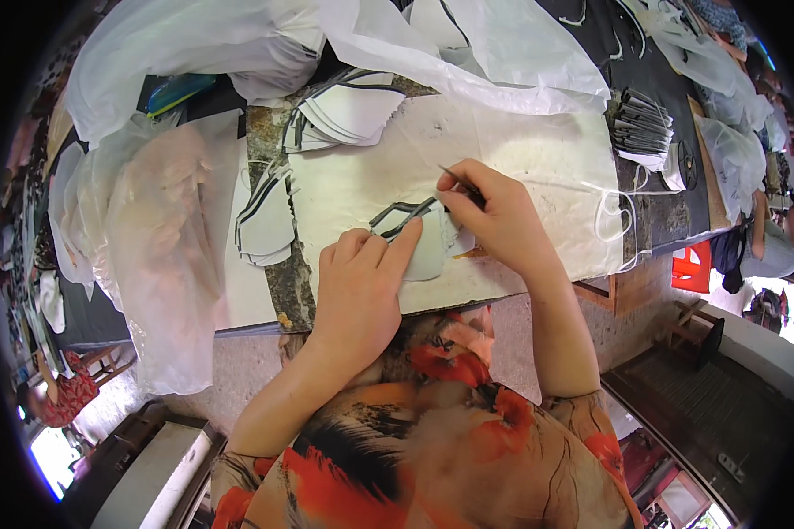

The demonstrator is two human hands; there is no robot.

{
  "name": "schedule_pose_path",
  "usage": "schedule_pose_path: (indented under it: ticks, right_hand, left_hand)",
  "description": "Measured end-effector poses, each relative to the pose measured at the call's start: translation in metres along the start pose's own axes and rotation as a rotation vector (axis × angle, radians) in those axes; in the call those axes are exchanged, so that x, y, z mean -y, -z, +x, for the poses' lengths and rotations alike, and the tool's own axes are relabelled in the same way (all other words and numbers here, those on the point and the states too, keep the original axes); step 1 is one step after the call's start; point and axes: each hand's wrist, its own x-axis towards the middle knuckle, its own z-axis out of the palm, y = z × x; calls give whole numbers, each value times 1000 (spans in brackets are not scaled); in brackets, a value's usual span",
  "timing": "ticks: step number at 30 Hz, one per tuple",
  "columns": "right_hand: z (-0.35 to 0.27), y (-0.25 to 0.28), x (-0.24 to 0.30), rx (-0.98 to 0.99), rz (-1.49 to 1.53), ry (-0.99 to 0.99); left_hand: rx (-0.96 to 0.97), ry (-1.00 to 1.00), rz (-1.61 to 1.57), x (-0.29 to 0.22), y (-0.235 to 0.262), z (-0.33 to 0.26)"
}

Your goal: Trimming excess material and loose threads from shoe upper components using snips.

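Note:
A light grey fabric piece with a dark trimmed edge (425, 256) lies on the white sheet (520, 167) in front of me. My left hand (362, 273) rests on its left side, forefinger stretched out and pressing it down, the other fingers slightly bent. At the piece's upper right, my right hand (485, 207) is closed in a pinch around a thin dark pointed tool (453, 172), whose exact kind is unclear. A fanned stack of similar white pieces (348, 119) sits beyond my left hand, and a smaller stack (266, 225) lies to its left.
Translucent plastic bags (163, 238) cover the table's left, and another plastic sheet (503, 62) drapes over the far side. At right are a bundle of dark-edged pieces (641, 128), a roll of tape (685, 165) and loose white cord (610, 212). A red stool (692, 267) stands beyond.

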Motion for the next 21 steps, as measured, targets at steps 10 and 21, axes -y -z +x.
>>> schedule_pose_path:
  ticks: [10, 21]
  right_hand:
    - [-13, 14, 10, 218, 216, -271]
    - [-19, 10, 18, 222, 312, -310]
  left_hand:
    - [-212, 44, -265, 14, -17, -18]
    - [-176, 24, -336, 24, -16, -13]
